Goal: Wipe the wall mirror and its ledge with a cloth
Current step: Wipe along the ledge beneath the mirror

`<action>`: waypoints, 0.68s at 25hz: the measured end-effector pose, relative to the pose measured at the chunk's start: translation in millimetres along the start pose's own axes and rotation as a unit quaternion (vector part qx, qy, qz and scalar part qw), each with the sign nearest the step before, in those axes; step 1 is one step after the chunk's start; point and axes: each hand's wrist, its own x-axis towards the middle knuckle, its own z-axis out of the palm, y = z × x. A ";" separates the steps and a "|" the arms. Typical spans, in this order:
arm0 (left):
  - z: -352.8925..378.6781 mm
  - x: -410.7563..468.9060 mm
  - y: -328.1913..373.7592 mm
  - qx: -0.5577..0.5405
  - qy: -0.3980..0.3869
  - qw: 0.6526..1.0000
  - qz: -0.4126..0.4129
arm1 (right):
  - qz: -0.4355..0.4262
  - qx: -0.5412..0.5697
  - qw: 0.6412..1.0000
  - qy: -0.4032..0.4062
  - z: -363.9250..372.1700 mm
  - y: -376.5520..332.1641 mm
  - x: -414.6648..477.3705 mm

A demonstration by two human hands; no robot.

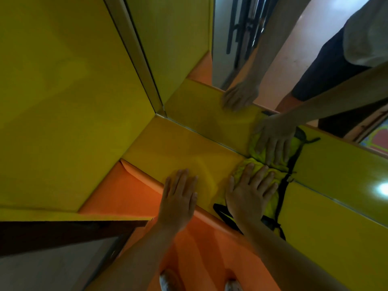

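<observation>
We look down at a yellow ledge (184,152) that runs along the foot of the mirror (273,59). Our right hand (249,192) lies flat on a yellow-green cloth (270,204) with black trim, pressing it onto the ledge. The fingers (260,175) are spread and straight, not curled around the fabric; the tips reach almost to the line where ledge meets glass. The cloth is bunched under the palm, its far edge touching the mirror's base, and a black strap (283,190) trails off its right side along the ledge. Another dark loop of trim shows by our wrist at the ledge's near edge.

Our left hand (178,198) rests just beside it, to the left, palm down on bare ledge with nothing in it. Its fingers are open and loosely spread, and the heel of the hand hangs over the front edge above the orange panel (117,196) below.

In the glass we see both hands and the cloth doubled, the reflected cloth meeting the real one at the base line. The reflection also shows dark shorts and a pale shirt hem. To the left a yellow side wall (63,101) meets the mirror at a metal frame strip (142,66). At the bottom edge two shoe tips (170,280) show on the orange floor.
</observation>
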 end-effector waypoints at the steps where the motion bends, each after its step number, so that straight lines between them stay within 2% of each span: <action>1: 0.0 0.0 -13.2 -0.007 0.008 1.000 0.004 | -0.001 0.001 1.000 0.002 2.8 -16.1 1.6; 6: -4.2 -5.9 -66.6 -0.022 0.041 0.999 0.027 | -0.014 0.009 1.000 0.010 14.2 -96.1 10.9; 12: -11.6 -12.3 -134.4 -0.025 0.070 0.997 -0.027 | -0.037 0.017 0.999 0.008 26.1 -185.1 20.1; 17: -9.2 -32.3 -160.9 -0.036 0.076 0.996 -0.017 | -0.096 0.014 0.995 0.002 28.5 -241.2 25.2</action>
